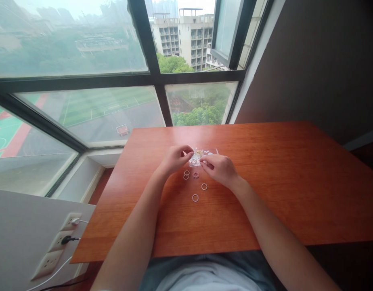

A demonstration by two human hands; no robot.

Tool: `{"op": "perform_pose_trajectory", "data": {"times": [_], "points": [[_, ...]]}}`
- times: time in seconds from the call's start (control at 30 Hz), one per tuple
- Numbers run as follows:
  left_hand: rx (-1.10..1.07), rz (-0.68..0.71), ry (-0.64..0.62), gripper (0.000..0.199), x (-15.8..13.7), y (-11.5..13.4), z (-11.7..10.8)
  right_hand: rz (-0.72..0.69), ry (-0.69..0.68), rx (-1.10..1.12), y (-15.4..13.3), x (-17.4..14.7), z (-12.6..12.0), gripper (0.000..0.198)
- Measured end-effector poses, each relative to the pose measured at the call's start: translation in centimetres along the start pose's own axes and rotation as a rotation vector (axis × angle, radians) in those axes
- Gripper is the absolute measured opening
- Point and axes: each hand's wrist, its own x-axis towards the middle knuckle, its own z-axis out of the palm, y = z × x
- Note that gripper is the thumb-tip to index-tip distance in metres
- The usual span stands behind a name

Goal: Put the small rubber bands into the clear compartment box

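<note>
A small clear plastic box (192, 163) with compartments lies on the table, with small yellowish pieces (199, 152) and ring shapes inside. My left hand (176, 158) is at its left side, fingers curled and tips together against the box's edge; what they grip, if anything, is hidden. Over the right part of the box, my right hand (219, 166) pinches thumb and fingers together on something too small to name. Nearer me lie two touching pale rings (186, 173), a pinkish ring (195, 172) and two separate pale rings, one (204, 184) beyond the other (195, 201).
The reddish-brown wooden table (289, 182) reaches to a dark-framed window (83, 82) at the back. A grey wall (313, 64) stands on the right. Wall sockets (50, 260) with plugged-in cables are low on the left, beside the table's edge.
</note>
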Motion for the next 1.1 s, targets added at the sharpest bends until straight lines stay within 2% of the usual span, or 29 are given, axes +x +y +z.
{"op": "perform_pose_trajectory", "data": {"times": [0.27, 0.47, 0.9, 1.1], "points": [[-0.217, -0.050, -0.130, 0.034, -0.2, 1.1, -0.3, -0.017, 0.036, -0.007, 0.2, 0.0, 0.1, 0.016], [-0.245, -0.081, -0.210, 0.032, -0.3, 1.8, 0.1, -0.033, 0.018, -0.025, 0.1, -0.1, 0.1, 0.017], [-0.315, -0.128, -0.228, 0.023, -0.4, 2.0, 0.2, -0.047, -0.030, -0.099, 0.5, -0.2, 0.4, 0.020], [-0.201, -0.080, -0.192, 0.021, -0.2, 2.0, 0.3, -0.027, -0.024, -0.093, 0.5, -0.2, 0.4, 0.019]]}}
